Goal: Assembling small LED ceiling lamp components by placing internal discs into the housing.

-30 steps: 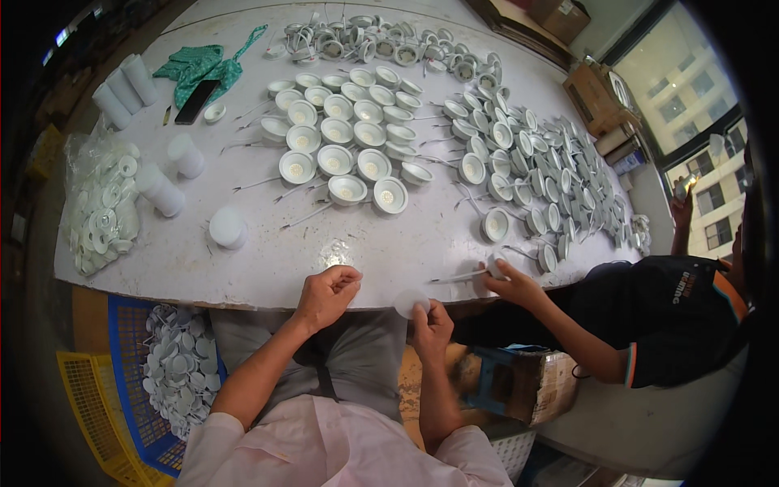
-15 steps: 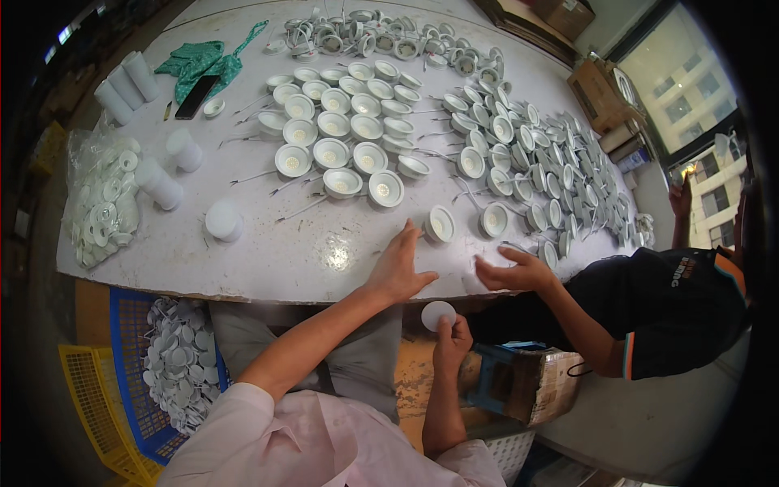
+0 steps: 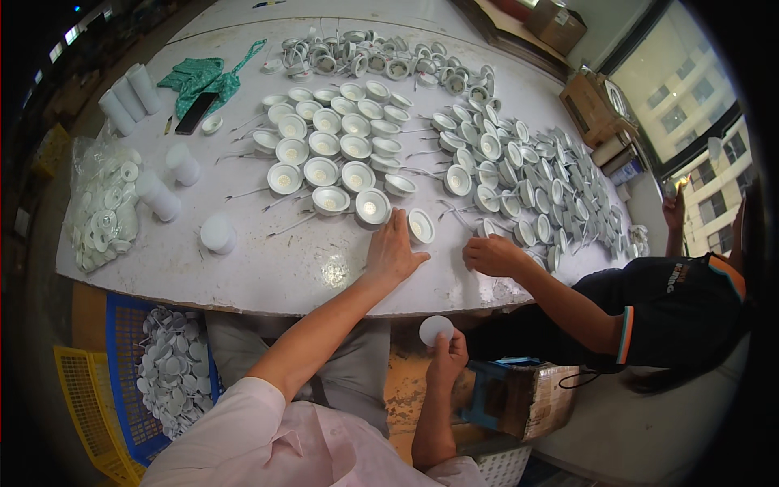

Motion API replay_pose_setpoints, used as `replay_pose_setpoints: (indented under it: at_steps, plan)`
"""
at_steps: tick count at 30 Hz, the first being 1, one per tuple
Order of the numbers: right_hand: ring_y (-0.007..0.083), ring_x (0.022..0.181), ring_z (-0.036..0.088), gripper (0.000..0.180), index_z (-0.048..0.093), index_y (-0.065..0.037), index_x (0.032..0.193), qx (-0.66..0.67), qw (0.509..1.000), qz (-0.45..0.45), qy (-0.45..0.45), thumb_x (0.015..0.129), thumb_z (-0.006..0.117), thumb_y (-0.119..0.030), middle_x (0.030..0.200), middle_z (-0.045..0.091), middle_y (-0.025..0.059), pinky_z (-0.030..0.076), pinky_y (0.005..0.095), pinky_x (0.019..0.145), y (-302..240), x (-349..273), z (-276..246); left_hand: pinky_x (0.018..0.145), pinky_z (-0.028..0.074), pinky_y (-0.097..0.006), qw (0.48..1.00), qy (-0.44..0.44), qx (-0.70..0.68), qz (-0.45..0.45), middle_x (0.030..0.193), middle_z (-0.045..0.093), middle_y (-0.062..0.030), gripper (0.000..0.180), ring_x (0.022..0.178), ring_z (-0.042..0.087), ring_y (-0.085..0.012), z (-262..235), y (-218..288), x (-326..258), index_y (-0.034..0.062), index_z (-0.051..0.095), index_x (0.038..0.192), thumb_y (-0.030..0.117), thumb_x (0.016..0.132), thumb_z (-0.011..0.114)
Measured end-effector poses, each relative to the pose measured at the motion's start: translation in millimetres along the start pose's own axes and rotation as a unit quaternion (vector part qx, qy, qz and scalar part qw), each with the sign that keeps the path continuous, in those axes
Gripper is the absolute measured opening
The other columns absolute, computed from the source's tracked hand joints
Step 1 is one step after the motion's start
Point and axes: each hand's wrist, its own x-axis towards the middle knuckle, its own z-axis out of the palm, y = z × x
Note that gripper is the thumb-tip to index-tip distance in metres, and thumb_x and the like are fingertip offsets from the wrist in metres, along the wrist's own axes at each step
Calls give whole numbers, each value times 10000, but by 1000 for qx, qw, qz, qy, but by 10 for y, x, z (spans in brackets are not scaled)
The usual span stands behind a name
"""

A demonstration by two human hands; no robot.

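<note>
My left hand [image 3: 393, 252] reaches over the table, fingers stretched forward and thumb apart. Its fingertips are at the left rim of a round white downlight [image 3: 420, 226], close beside the front of a group of similar downlights [image 3: 357, 176]; whether they touch is unclear. Below the table edge, my right hand [image 3: 448, 359] pinches a flat white disc [image 3: 436, 330] between thumb and fingers. Several grouped downlights face up, showing yellowish centres, with wires trailing left. A co-worker's hand [image 3: 493, 256] is at another downlight [image 3: 486, 228] on the right.
Stacks of white discs [image 3: 217, 234], a bag of white rings [image 3: 105, 215], a phone [image 3: 196, 113] and green cloth [image 3: 195, 77] lie leftward. More downlights [image 3: 527, 174] crowd the right. A blue basket of discs [image 3: 122, 349] stands below; a cardboard box [image 3: 544, 398] sits beside the co-worker.
My left hand has moved forward, and the downlight beside it has shifted slightly toward the group. The co-worker's hand has moved forward to a downlight. My right hand still holds the disc.
</note>
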Motion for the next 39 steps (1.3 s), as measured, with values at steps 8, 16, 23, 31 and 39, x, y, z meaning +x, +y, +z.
replay_pose_setpoints:
  at_steps: [8, 16, 23, 31, 39]
  plan:
    - [73, 611, 532, 188, 598, -1, 1054, 15, 999, 9, 27, 898, 603, -106, 862, 636, 52, 427, 196, 531, -193, 12, 51, 1029, 377, -407, 999, 18, 6, -29, 1356, 416, -293, 777, 1226, 453, -381, 234, -22, 145, -17, 385, 1218, 240, 639, 833]
    - [69, 625, 533, 319, 553, 34, 1206, 124, 987, 100, 7, 916, 564, -98, 916, 640, 55, 421, 208, 514, -452, 261, 398, 914, 485, -358, 959, -69, -263, -76, 1230, 549, -224, 739, 1103, 589, -299, -413, 25, -430, -6, 419, 1231, 207, 658, 833]
    - [72, 633, 540, 338, 552, 46, 1229, 160, 961, 168, -151, 913, 567, -73, 935, 653, 57, 432, 214, 524, -353, 152, 856, 951, 472, -340, 924, -38, -375, -71, 1243, 558, -135, 829, 1130, 568, -205, -844, -291, -1195, 24, 386, 1340, 126, 657, 844]
    - [71, 663, 554, 359, 549, 61, 1240, 89, 962, 185, -179, 901, 568, -55, 1022, 660, 92, 431, 192, 540, -239, -60, 1196, 1022, 413, -353, 914, -84, -388, -85, 1306, 513, -155, 869, 1209, 505, -211, -1107, -546, -1386, 32, 334, 1409, 81, 684, 811]
    - [84, 731, 586, 381, 535, 81, 1244, 150, 946, 234, -167, 887, 572, -46, 1060, 653, 102, 442, 181, 555, -220, -150, 1421, 1091, 321, -369, 802, -118, -581, -75, 1374, 406, -135, 883, 1293, 391, -223, -1095, -726, -1429, -17, 273, 1421, 81, 711, 789]
